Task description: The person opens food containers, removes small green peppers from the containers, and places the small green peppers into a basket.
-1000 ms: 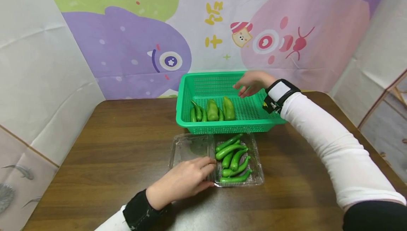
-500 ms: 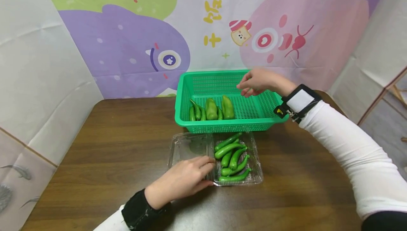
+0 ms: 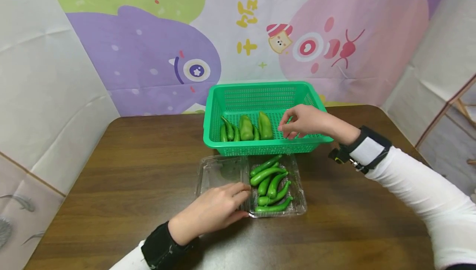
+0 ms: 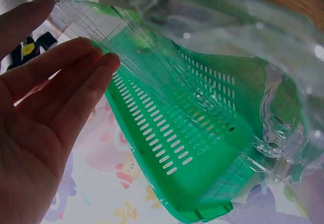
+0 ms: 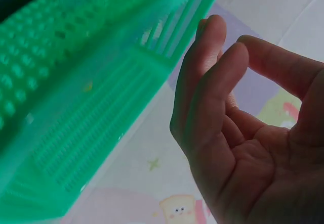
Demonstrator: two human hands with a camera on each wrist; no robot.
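A cartoon-printed cloth (image 3: 247, 30) hangs behind the wooden table (image 3: 126, 175), a pale sheet (image 3: 44, 76) to the left.

Basket (image 3: 260, 143) bright green; peppers (image 3: 274, 186) green; table (image 3: 148, 150) brown, wood-grained; backdrop (image 3: 148, 47) cartoon-patterned, purple, pink.

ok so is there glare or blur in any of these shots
Head: mostly clear, with a pale sheen on the near part of the table. Left wrist: the clear plastic container looks blurred close to the lens, with bright specks of glare. Right wrist: the green basket is soft; the right hand looks shadowed.
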